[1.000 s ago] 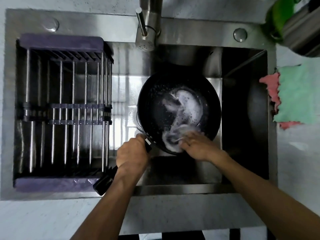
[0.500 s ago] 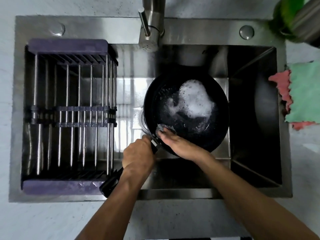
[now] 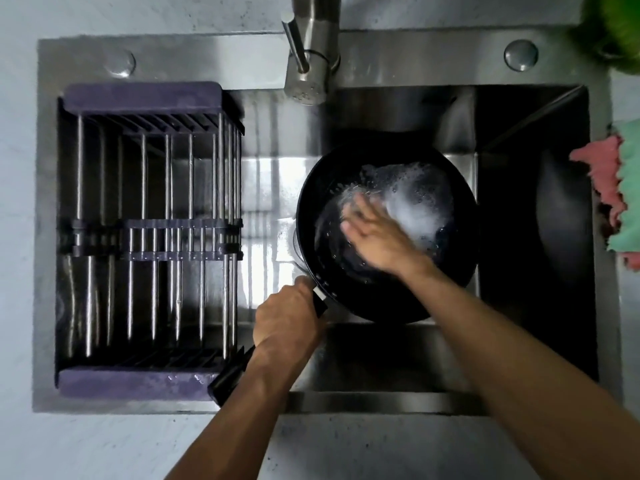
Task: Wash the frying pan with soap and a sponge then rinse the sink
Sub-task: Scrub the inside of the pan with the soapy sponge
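Head view, looking down.

A: Where is the frying pan (image 3: 388, 233)?

B: In the sink (image 3: 533, 109), right of the middle, tipped up a little with its handle (image 3: 230, 375) running toward the near left. The left hand (image 3: 289, 320) is wrapped tight round the handle close to the pan. The right hand (image 3: 375, 233) lies inside the pan with fingers spread fairly flat, pressing down on its left half. White foam (image 3: 412, 199) sits on the far right of the pan floor.

A: And the sponge?

B: Hard to say. Something pale shows at the fingertips, but the hand is blurred and covers it, so I cannot tell whether the fingers curl round it or just press on it.

A: What could go wrong?

B: My guess: soapy hands and a wet handle. If the left grip slips while the right pushes, the pan could twist and bang down into the basin, or slop suds over the near edge.

A: Anything else unclear?

B: The drain is hidden under the pan. No water can be seen leaving the tap (image 3: 306, 88). The drying rack (image 3: 149, 233) fills the left of the basin. A pink and green cloth (image 3: 620, 192) and a green object (image 3: 620, 29) are cut off at the right edge.
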